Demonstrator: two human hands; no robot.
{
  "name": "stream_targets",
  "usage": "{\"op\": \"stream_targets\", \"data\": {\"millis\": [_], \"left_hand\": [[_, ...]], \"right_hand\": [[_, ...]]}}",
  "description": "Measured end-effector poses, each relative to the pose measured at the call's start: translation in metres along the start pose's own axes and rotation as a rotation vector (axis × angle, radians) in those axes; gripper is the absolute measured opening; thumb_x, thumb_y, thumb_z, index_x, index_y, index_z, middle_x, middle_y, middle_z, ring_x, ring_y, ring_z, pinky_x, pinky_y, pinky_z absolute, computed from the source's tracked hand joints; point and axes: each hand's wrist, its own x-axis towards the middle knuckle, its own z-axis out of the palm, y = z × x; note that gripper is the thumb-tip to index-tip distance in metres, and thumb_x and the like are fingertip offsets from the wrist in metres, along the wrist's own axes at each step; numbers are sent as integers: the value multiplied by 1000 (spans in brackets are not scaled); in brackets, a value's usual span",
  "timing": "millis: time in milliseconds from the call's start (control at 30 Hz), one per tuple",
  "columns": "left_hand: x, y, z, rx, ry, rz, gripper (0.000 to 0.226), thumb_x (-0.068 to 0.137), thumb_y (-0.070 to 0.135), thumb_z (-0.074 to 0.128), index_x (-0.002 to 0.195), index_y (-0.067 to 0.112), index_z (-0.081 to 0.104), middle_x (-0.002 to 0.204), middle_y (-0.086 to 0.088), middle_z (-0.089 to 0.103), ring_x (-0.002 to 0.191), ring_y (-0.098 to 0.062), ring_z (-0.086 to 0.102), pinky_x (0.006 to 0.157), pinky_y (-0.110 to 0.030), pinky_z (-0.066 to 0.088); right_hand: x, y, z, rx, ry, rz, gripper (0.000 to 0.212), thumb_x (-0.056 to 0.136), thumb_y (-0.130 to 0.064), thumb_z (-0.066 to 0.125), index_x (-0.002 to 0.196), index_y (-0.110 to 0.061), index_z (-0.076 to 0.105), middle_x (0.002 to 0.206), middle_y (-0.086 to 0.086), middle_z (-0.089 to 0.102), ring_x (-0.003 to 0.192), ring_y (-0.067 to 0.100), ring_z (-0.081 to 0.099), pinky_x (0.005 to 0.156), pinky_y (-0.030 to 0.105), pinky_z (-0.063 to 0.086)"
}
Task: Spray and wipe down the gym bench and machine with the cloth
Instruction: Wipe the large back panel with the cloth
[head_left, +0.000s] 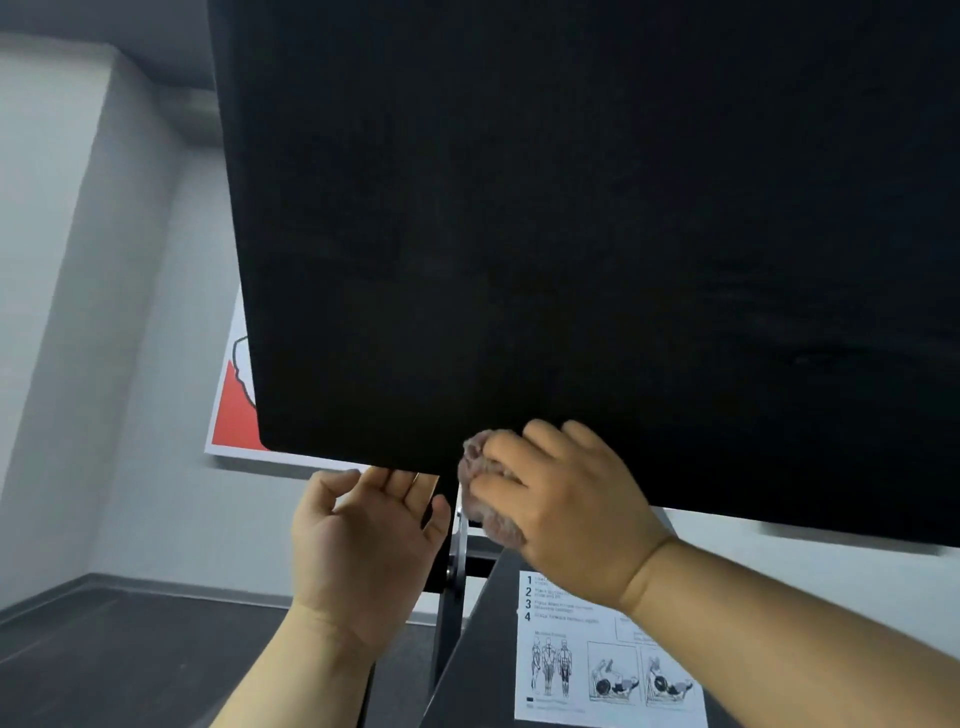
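Overhead, the big black pad (571, 234) of the machine fills most of the view. The left hand (363, 540) is open, palm towards the camera, with straight fingers touching the pad's lower edge. Just beside it, the right hand (571, 509) grips the bunched pinkish cloth (491, 522) against that same edge.

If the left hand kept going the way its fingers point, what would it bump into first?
Most likely the pad: the left hand points up at its lower edge, fingertips seemingly touching it, though depth is unclear.
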Motion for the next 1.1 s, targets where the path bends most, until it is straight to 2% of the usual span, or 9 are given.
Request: {"op": "stream_targets", "data": {"millis": [233, 367, 500, 567, 667, 767, 867, 1000, 1100], "left_hand": [[-1, -2, -2, -14, 30, 17, 63, 37, 31, 83, 97, 19, 69, 119, 2, 68, 95, -11, 69, 91, -32, 37], [-1, -4, 2, -41, 83, 10, 31, 59, 35, 67, 84, 18, 62, 94, 2, 62, 83, -13, 62, 89, -34, 39], [-4, 0, 10, 13, 117, -6, 46, 73, 38, 41, 107, 14, 60, 103, -5, 67, 93, -17, 64, 100, -40, 33], [-7, 2, 15, 56, 137, -11, 52, 75, 39, 37, 114, 16, 63, 112, 0, 70, 100, -12, 66, 104, -38, 29], [-7, 3, 17, 77, 144, -32, 55, 90, 41, 25, 124, 19, 62, 122, -1, 69, 116, -11, 60, 108, -39, 26], [-4, 13, 11, 2, 199, 39, 51, 93, 48, 32, 116, 15, 64, 125, -2, 67, 119, -17, 60, 107, -39, 32], [-3, 37, -4, -156, 261, 180, 33, 82, 49, 50, 89, 19, 61, 113, 2, 62, 105, -17, 59, 107, -35, 34], [-13, 52, -4, -76, 236, 177, 58, 72, 53, 53, 114, 14, 64, 115, -4, 70, 108, -20, 66, 104, -33, 42], [-14, 56, -2, 23, 243, 165, 50, 85, 55, 44, 106, 16, 65, 108, -2, 70, 95, -16, 65, 92, -28, 43]], "right_hand": [[78, 32, -60, -9, 442, 266, 13, 83, -19, 72, 94, -13, 75, 101, 10, 65, 82, 32, 54, 67, 43, 46], [50, -1, -16, 55, 243, 120, 7, 83, -20, 67, 88, -18, 72, 102, 2, 66, 81, 24, 47, 65, 39, 40], [21, -15, 4, 27, 33, -51, 28, 95, -21, 45, 81, -22, 69, 94, -3, 66, 77, 20, 50, 65, 34, 36], [36, -7, -13, 22, 99, -21, 29, 96, -25, 45, 83, -21, 70, 92, 0, 65, 77, 23, 50, 65, 36, 34], [78, 20, -50, -14, 384, 185, 16, 91, -26, 61, 90, -16, 74, 100, 7, 66, 80, 30, 53, 65, 42, 43], [98, 21, -52, 15, 484, 280, 11, 84, -21, 74, 93, -15, 76, 109, 6, 66, 88, 29, 53, 71, 43, 46], [74, -11, -11, 73, 276, 105, 6, 84, -22, 70, 89, -21, 74, 114, -3, 67, 86, 22, 46, 69, 37, 38], [36, -34, 24, 67, 24, -110, 9, 88, -22, 63, 84, -23, 72, 104, -11, 66, 82, 17, 47, 68, 32, 29], [55, -25, -2, 42, 130, -35, 15, 91, -24, 57, 85, -24, 71, 101, -8, 67, 81, 20, 51, 68, 35, 30]]}}
